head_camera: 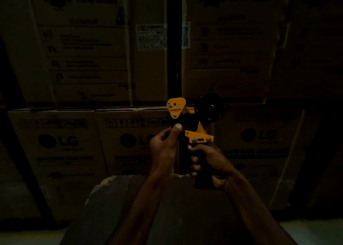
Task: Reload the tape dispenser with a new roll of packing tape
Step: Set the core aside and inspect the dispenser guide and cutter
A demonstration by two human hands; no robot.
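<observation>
Head camera: right hand (209, 161) clenches the tape dispenser (193, 125) by its grip; left hand (165, 144) pinches its front below the yellow plate. Empty spool above the fingers; rigid, light, likely sharp-bladed.

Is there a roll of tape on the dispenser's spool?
No, the black spool of the dispenser shows bare, with no roll on it, while the right hand grips the handle.
</observation>
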